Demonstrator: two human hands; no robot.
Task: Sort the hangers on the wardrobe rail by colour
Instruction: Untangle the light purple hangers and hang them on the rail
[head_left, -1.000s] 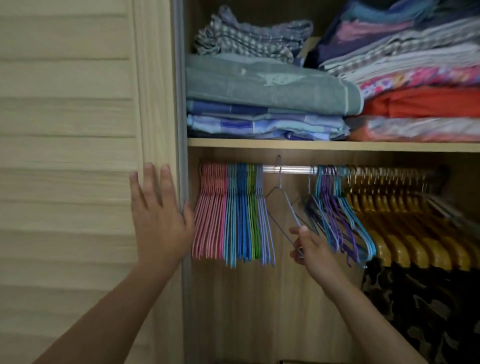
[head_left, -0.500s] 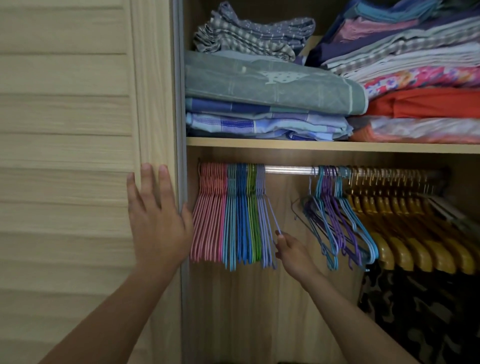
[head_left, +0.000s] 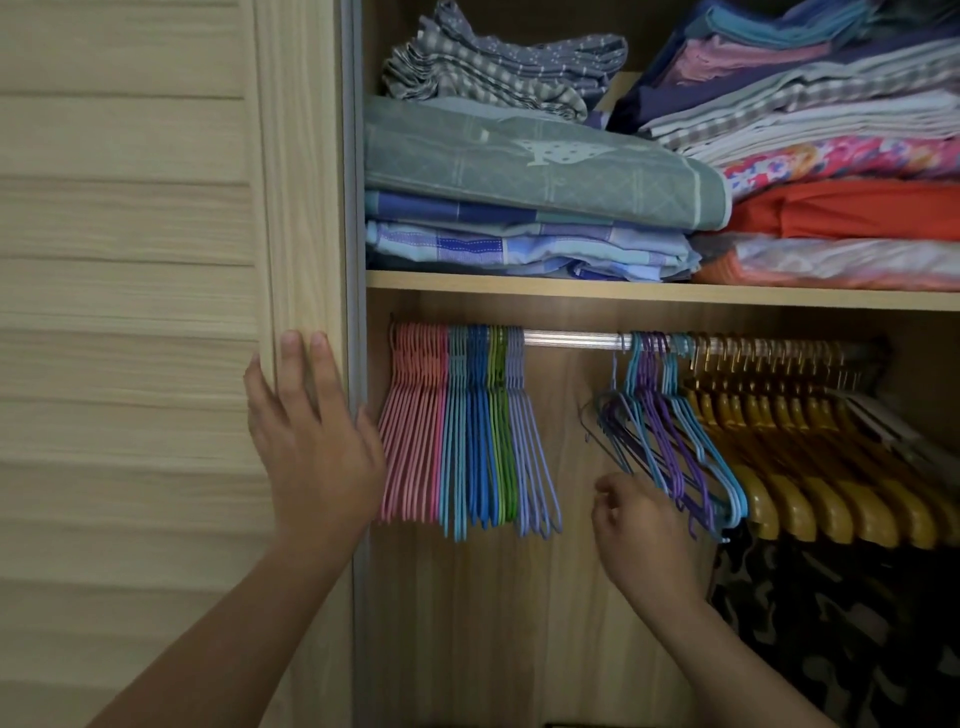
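Sorted hangers: a tight bunch of thin wire hangers hangs at the left end of the rail, grouped by colour from left to right as pink wire hangers, light blue wire hangers, dark blue wire hangers, green wire hangers and lilac wire hangers.
Unsorted hangers: a tangled cluster of mixed teal and purple wire hangers hangs further right, tilted, with a bare stretch of rail between it and the sorted bunch.
Rail: the silver metal wardrobe rail runs horizontally just under the shelf.
Right hand: the right hand is below the left edge of the mixed cluster, fingers curled, near the lowest hangers; whether it grips one cannot be told.
Left hand: the left hand lies flat with straight fingers on the edge of the pale wooden slatted wardrobe door, just beside the pink hangers.
Wooden hangers: a row of yellow wooden hangers fills the rail to the right of the mixed cluster, touching it.
Garment: a dark camouflage-pattern garment hangs below the wooden hangers.
Shelf: the light wooden shelf above the rail carries stacks of folded fabrics in grey-green, blue check, orange and floral prints.
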